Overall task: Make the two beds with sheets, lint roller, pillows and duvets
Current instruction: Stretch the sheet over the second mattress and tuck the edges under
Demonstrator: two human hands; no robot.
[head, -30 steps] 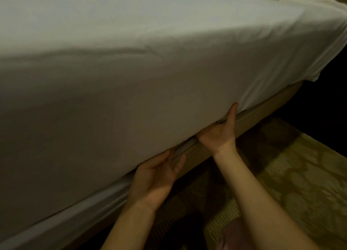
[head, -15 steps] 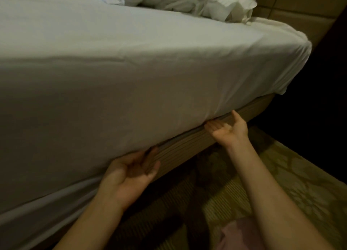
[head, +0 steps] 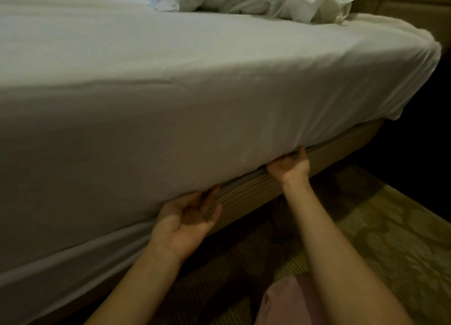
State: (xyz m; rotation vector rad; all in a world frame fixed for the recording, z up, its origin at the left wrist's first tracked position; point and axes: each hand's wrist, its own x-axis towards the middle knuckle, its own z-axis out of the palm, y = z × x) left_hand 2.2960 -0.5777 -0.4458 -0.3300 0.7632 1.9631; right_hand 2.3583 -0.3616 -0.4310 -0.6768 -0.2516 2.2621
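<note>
Dim light falls on a patterned carpet (head: 390,239) beside a bed; a white sheet (head: 195,105) is drawn over the top and down the near side, fairly smooth but for one long crease along the upper edge, and gathered at the far right corner; its lower edge meets the ribbed wooden base (head: 244,195) that runs slantwise across the view. Crumpled white bedding (head: 256,0) lies heaped on the bed at the far end, next to tan wall panels (head: 402,2).

Both forearms reach from below toward the seam between sheet and base; the left hand (head: 188,217) is turned palm up, its fingers loosely curved with nothing in them, the tips touching the sheet's bottom edge; the right hand (head: 289,166), further along the same edge, is also palm up, thumb raised against the sheet; its fingers go into the gap under the sheet and are partly hidden, so whether they grip the cloth cannot be told. Some pink cloth (head: 285,300) shows at the bottom between the arms.
</note>
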